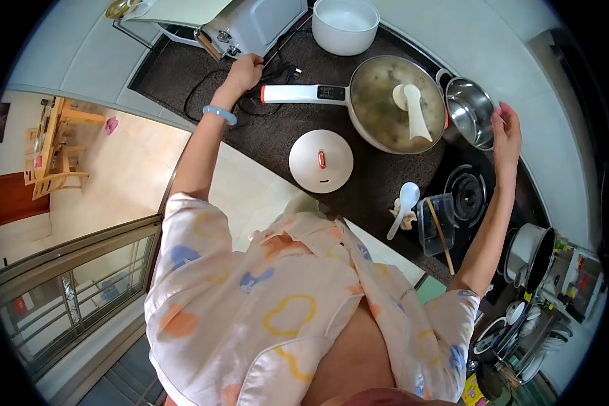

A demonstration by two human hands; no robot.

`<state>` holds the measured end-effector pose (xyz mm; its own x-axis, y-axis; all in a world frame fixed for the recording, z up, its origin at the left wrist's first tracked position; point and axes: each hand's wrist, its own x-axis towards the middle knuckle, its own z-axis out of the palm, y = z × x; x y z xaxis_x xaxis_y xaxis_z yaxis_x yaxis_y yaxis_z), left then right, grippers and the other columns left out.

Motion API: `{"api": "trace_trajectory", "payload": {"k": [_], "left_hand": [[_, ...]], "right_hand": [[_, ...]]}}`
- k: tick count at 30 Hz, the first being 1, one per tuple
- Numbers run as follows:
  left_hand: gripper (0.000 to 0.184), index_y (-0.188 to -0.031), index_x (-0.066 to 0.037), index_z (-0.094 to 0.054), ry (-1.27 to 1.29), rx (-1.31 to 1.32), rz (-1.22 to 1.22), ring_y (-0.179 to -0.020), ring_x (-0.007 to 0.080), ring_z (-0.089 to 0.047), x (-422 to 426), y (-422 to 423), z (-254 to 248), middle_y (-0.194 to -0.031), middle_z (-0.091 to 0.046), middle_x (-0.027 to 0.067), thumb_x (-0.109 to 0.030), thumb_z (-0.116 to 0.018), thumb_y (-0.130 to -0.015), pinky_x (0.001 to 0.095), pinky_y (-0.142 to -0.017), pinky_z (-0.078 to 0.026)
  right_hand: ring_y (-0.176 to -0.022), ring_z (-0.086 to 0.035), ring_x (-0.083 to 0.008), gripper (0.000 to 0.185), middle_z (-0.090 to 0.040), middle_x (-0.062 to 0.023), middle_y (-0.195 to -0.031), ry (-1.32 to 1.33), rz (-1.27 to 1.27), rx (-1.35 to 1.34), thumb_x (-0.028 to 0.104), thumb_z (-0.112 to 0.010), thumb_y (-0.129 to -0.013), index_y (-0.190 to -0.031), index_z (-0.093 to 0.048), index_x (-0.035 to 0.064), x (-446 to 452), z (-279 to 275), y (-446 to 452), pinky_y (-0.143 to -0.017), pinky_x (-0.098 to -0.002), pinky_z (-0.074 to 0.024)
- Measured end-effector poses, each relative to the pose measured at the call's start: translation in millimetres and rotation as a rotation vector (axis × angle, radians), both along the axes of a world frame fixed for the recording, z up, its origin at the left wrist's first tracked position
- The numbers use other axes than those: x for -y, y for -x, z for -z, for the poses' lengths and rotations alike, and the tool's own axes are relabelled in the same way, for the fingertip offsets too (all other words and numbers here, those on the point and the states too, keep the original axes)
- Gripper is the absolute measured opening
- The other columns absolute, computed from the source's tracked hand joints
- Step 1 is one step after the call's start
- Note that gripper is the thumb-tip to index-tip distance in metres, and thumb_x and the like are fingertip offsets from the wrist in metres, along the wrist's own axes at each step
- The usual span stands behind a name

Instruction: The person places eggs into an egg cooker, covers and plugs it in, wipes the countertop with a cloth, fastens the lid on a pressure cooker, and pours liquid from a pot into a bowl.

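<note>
My left hand (246,72), with a pale bracelet (220,115) on its wrist, reaches over the back of the counter. Its fingers are curled together beside a black power cord and its plug (295,70); what they hold, if anything, is hidden. At the far right, my right hand (506,135) closes on the edge of a shiny steel pot (471,108). Between my hands sits a long-handled electric pan (363,122) of cloudy soup with greens, a white spoon (417,118) resting in it. Its white lid (321,172) lies nearer me.
A white pot (345,27) stands at the back, right of a white appliance (264,27). Near the coil burner (468,195) are a clear plastic box (435,233), a chopstick-like stick (441,237) and a pale spoon (408,197). Racked dishes (534,338) fill the lower right.
</note>
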<state>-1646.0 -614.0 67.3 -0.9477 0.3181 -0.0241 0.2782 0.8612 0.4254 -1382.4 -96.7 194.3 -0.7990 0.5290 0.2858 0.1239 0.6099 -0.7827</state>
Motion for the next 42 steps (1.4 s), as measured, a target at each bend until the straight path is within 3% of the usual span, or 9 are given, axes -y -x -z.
{"api": "trace_trajectory", "payload": {"k": [5,13,15,17,21,23,33,34,42], "left_hand": [[0.026,-0.115,-0.002,-0.064,-0.228,0.025,-0.108,-0.098,0.0302,-0.067,18.6,-57.9,5.5,-0.105,-0.069,0.0187,-0.008,-0.058,-0.091,0.0357,-0.086,-0.052],[0.022,-0.109,0.0,-0.064,-0.509,-0.073,-0.093,-0.097,0.0354,-0.065,13.5,-54.3,3.9,-0.104,-0.068,0.0198,-0.004,-0.056,-0.09,0.0402,-0.085,-0.052],[0.024,-0.114,-0.001,-0.064,-0.459,-0.087,0.063,-0.095,0.0298,-0.068,12.2,-40.7,1.8,-0.104,-0.069,0.0187,-0.005,-0.054,-0.093,0.0351,-0.082,-0.052],[0.021,-0.11,-0.002,-0.066,-0.514,-0.018,0.09,-0.095,0.032,-0.067,4.3,-20.9,2.0,-0.102,-0.068,0.0187,-0.009,-0.057,-0.092,0.038,-0.081,-0.052],[0.021,-0.101,0.0,-0.067,-0.06,0.174,0.214,-0.097,0.0369,-0.065,-26.5,15.8,5.1,-0.099,-0.068,0.0194,-0.015,-0.064,-0.088,0.0464,-0.081,-0.052],[0.019,-0.101,-0.002,-0.07,0.306,0.254,0.308,-0.096,0.0359,-0.067,-39.0,23.5,-0.5,-0.102,-0.069,0.0193,-0.008,-0.057,-0.089,0.0426,-0.078,-0.055],[0.044,-0.104,-0.003,-0.066,0.433,0.352,0.428,-0.103,0.0309,-0.065,-58.6,39.9,27.6,-0.106,-0.068,0.0158,-0.036,-0.078,-0.077,0.0429,-0.083,-0.054],[0.044,-0.104,-0.003,-0.065,0.434,0.316,0.44,-0.103,0.0304,-0.065,-59.2,39.3,32.2,-0.106,-0.068,0.0145,-0.036,-0.078,-0.077,0.0422,-0.084,-0.054],[0.044,-0.109,-0.005,-0.066,0.523,0.337,0.432,-0.104,0.0304,-0.065,-70.0,46.6,48.3,-0.114,-0.066,0.0158,-0.033,-0.078,-0.077,0.0414,-0.085,-0.055]], "right_hand": [[-0.103,-0.058,-0.0152,0.043,-0.059,-0.0064,-0.121,0.31,-0.249,0.22,0.028,-0.058,-0.097,-0.132,-0.052,0.0029,84.4,-25.3,25.9,-0.088,-0.0282,-0.0473],[-0.11,-0.061,-0.0319,0.056,-0.048,-0.0277,-0.131,0.849,-0.417,0.4,0.014,-0.059,-0.095,-0.137,-0.033,-0.0119,190.1,-11.2,158.1,-0.094,-0.0316,-0.0546],[-0.114,-0.057,-0.0402,0.056,-0.039,-0.0283,-0.139,1.263,-0.3,0.496,0.014,-0.059,-0.096,-0.138,-0.031,-0.0097,200.1,16.1,201.5,-0.096,-0.0401,-0.0548],[-0.114,-0.055,-0.045,0.058,-0.03,-0.0295,-0.142,1.278,-0.265,0.453,0.014,-0.059,-0.095,-0.139,-0.028,-0.0079,203.3,48.3,240.1,-0.094,-0.045,-0.0557],[-0.114,-0.049,-0.0558,0.065,-0.013,-0.0319,-0.148,1.35,-0.109,0.313,0.014,-0.057,-0.096,-0.144,-0.016,-0.0022,213.3,71.2,273.8,-0.088,-0.0565,-0.057],[-0.115,-0.047,-0.0582,0.066,-0.014,-0.0322,-0.147,1.403,-0.046,0.277,0.014,-0.056,-0.096,-0.144,-0.015,-0.0017,208.9,78.9,286.4,-0.086,-0.0582,-0.0568],[-0.109,-0.051,-0.0599,0.067,-0.026,-0.0364,-0.14,1.433,0.031,0.361,0.017,-0.056,-0.095,-0.142,-0.015,-0.0069,210.0,108.5,306.6,-0.078,-0.0525,-0.061],[-0.111,-0.055,-0.0499,0.047,-0.042,-0.0289,-0.131,1.467,0.157,0.405,0.013,-0.052,-0.096,-0.134,-0.032,-0.0064,212.1,109.5,311.5,-0.073,-0.0537,-0.0626],[-0.096,-0.062,-0.0522,0.039,-0.046,-0.0325,-0.125,1.516,0.198,0.336,0.001,-0.035,-0.094,-0.132,-0.032,-0.0093,214.4,132.4,309.4,-0.07,-0.054,-0.0627]]}}
